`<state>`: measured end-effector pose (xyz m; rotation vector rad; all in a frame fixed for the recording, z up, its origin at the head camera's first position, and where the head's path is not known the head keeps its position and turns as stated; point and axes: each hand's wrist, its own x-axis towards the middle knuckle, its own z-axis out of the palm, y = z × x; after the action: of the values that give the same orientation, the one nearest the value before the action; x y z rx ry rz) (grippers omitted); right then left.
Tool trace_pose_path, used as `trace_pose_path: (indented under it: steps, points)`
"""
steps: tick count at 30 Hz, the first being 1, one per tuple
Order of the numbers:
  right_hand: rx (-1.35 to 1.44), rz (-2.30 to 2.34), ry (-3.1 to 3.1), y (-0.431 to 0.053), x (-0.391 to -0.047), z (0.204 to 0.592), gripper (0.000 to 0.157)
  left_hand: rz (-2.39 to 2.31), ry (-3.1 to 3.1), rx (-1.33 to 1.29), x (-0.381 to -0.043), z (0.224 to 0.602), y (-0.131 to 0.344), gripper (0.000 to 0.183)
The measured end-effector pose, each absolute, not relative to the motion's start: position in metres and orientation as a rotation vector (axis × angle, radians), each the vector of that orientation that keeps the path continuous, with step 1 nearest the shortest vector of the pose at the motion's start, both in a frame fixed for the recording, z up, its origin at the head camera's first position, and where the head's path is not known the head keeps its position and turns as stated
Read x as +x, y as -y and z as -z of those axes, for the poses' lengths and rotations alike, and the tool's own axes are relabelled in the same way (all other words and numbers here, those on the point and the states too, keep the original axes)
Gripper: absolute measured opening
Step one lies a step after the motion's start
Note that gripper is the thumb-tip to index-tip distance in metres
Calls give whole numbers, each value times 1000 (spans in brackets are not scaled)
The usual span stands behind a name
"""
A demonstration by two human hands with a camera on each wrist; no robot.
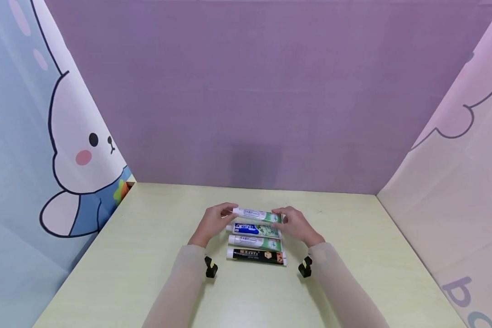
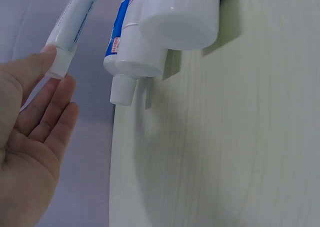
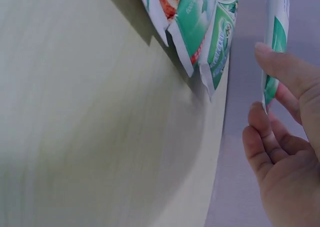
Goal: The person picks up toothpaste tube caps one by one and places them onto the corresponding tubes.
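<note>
A white and green toothpaste tube [image 1: 257,215] is held lengthwise between both hands, farthest from me in a row of tubes. My left hand [image 1: 214,222] pinches its white cap between thumb and fingers, plainly seen in the left wrist view. At the other end, my right hand [image 1: 296,225] pinches the flat crimped tail [image 3: 270,89]. Just nearer lies a blue and green Crest toothpaste tube [image 1: 256,230]. Below that come another white and green toothpaste tube [image 1: 255,242] and a black toothpaste tube [image 1: 257,256]. All caps point left.
The tubes lie on a pale wood-grain table [image 1: 156,273]. A purple backdrop [image 1: 250,91] stands along its far edge. Printed cloths hang on both sides, the left cloth [image 1: 78,136] with a cartoon rabbit. Each wrist bears a small black camera [image 1: 211,267].
</note>
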<state>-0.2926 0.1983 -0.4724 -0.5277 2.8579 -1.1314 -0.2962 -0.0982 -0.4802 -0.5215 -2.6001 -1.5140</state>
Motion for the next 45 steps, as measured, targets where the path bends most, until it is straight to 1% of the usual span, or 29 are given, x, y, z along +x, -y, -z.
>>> trace_pose_path:
  steps: [9,22,31,45]
  points:
    - [-444,1174,-2877,-197,-300,483,49,1487,2648,-469,-302,487,97,35]
    - [-290,1217,-2819,-190,-302,492,49,1505,2722,-315,-303,494,93,35]
    - [-245,1217,-2806,-186,-304,501,44,1491,2751,-230,-303,496,87,34]
    - [-178,1182,-2833,-179,-305,503,37,1419,2806,-191,-306,501,86,31]
